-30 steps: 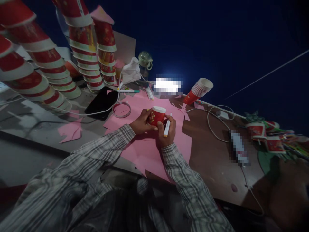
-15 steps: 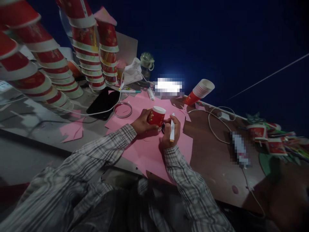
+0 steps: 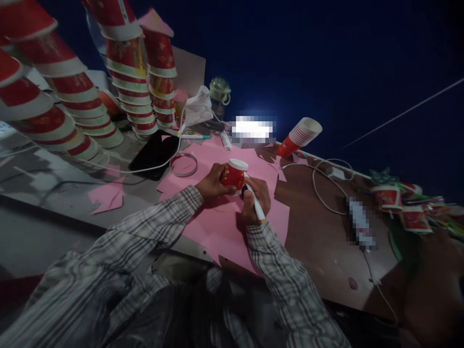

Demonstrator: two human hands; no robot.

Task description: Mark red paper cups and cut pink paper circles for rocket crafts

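Pen (image 3: 258,209) brought in to cup (image 3: 232,177)

Table (image 3: 311,253) much as it was half a second ago: stacks (image 3: 136,89) at far left, same places. Pink paper (image 3: 273,212) under my work, unmoved.

Left hand (image 3: 213,183): fingers and thumb closed round the cup's left side. Same hold in both earlier views. Right hand (image 3: 259,195): closed on the pen, writing-style. A second ago its thumb was at the cup; half a second ago it sat a little apart, pen nearly upright. Now it is in close again.

Cup: held over the paper, white end up, leaning slightly.

Pen: lower end tipped back toward my wrist, upper end at the cup's right side. Touching or just short, can't tell. Judgement: hands have gone from handling to pen-on-cup work, left steadying.

Black bit (image 3: 244,190) by my right thumb; can't tell what it is.
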